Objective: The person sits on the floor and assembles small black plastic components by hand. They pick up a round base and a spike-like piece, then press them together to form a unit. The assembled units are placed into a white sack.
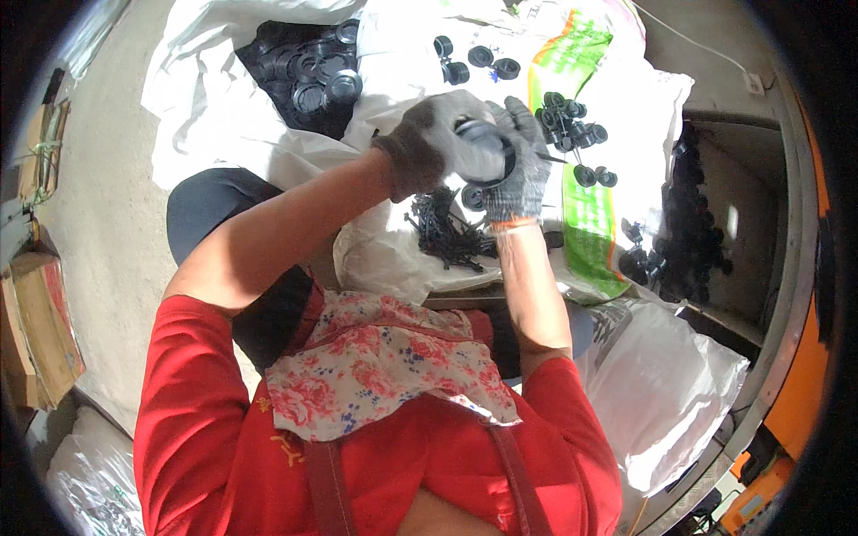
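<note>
Pinching a black round part (487, 138) from its left side, the left hand (438, 143) bends its gloved fingers about it in the head view, just past 12 o'clock from the picture's middle. The right hand (523, 179) lies against the part's other side, its fingers pointing toward 12 o'clock; blur hides whether they close on it. Taking the part as the clock's centre, black caps (313, 76) fill an opened white bag at 10 o'clock, paired small caps (493, 62) lie at 12, a cluster of small caps (569, 125) sits near 3 on white sheeting (648, 98), and a heap of thin black pieces (451, 228) lies at 7. The part looks like moulded plastic, so it is probably light, stiff and hard to break, though perhaps slick under knitted gloves; its rim seems the surest hold, with fingers on opposite edges.
</note>
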The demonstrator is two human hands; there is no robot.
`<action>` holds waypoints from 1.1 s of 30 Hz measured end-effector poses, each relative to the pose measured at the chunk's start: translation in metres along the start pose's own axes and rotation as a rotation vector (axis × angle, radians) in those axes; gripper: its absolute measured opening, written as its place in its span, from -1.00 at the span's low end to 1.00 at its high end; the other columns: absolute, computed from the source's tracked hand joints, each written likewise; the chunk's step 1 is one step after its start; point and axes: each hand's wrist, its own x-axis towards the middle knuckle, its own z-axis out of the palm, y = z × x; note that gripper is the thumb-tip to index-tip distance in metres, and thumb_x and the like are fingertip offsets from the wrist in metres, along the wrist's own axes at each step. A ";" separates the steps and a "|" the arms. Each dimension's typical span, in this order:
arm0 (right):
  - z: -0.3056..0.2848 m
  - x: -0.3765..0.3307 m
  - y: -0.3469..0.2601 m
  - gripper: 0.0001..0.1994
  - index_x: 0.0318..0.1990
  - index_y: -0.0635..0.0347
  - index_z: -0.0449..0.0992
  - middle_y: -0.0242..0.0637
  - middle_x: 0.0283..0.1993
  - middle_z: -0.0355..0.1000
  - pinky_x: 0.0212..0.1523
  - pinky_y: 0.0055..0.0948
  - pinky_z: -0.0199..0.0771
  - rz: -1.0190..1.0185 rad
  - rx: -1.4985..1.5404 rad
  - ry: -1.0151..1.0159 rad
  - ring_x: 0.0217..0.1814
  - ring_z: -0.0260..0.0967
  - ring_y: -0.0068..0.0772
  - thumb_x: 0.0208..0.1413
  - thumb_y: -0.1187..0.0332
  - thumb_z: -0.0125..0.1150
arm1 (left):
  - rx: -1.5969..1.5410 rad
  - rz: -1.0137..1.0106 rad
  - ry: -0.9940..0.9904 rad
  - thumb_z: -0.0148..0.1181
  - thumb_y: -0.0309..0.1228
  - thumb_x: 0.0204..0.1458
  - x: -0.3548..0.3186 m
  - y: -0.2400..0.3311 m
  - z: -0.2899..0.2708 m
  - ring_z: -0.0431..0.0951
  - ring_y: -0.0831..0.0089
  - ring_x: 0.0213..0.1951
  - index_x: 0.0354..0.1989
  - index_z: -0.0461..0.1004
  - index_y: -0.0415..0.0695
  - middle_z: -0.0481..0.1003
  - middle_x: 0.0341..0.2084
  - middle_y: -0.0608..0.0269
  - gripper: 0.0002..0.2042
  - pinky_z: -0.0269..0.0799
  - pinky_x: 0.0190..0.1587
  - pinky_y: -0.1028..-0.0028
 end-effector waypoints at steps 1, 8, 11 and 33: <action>-0.010 0.013 0.010 -0.68 -0.02 0.39 0.39 -0.17 -0.14 0.45 -0.08 -0.47 0.42 -0.080 -0.217 -0.047 -0.16 0.40 -0.40 0.01 0.57 0.01 | 0.322 0.183 0.058 0.32 -0.47 -0.27 -0.003 0.010 0.002 0.46 0.27 -0.24 -0.27 0.45 -0.17 0.45 -0.30 0.13 -0.69 0.43 -0.17 0.37; -0.106 0.084 0.043 -0.62 0.02 0.29 0.36 -0.16 -0.27 0.43 -0.28 -0.49 0.52 -0.124 -0.715 0.003 -0.26 0.42 -0.38 -0.03 0.60 0.03 | 1.710 0.652 0.167 0.21 -0.25 -0.14 -0.004 0.005 -0.077 0.48 0.11 -0.24 -0.35 0.49 -0.03 0.46 -0.41 0.09 -0.80 0.41 -0.20 0.22; -0.076 0.083 0.024 -0.29 0.20 0.29 0.16 0.08 -0.01 0.40 0.07 -0.34 0.39 -0.181 -1.927 -0.206 0.05 0.39 -0.14 -0.18 0.41 0.34 | 1.208 -0.094 0.501 0.19 -0.04 -0.11 -0.005 -0.021 -0.094 0.40 0.04 -0.03 -0.09 0.36 -0.08 0.40 -0.14 -0.06 -0.52 0.35 -0.05 0.18; -0.038 0.205 0.200 -0.45 -0.18 0.26 0.54 0.11 -0.16 0.46 0.00 -0.17 0.35 0.416 -1.621 -0.258 -0.01 0.39 0.05 0.03 -0.09 -0.10 | 0.726 -0.054 -0.494 0.15 -0.23 -0.03 -0.041 -0.030 -0.001 0.45 0.13 -0.16 -0.36 0.50 -0.16 0.45 -0.29 0.06 -0.77 0.40 -0.10 0.24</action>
